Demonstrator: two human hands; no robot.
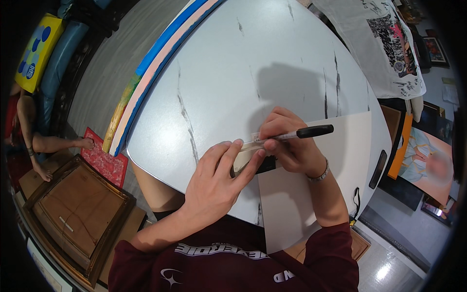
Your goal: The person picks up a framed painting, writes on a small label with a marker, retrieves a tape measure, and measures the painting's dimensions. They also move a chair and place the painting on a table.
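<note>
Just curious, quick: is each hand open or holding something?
Left hand: closed, holding a small pale object.
Right hand: closed, holding a pen.

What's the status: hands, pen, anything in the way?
Right hand gripping black-ended pen. Left hand pinching small pale piece, partly hidden. Pale sheet beneath right forearm.

Soft shadow, dark edges, perhaps blurred.

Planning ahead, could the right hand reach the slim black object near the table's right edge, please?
Likely yes: the way to the black object looks open, though the right hand holds a pen.
</note>
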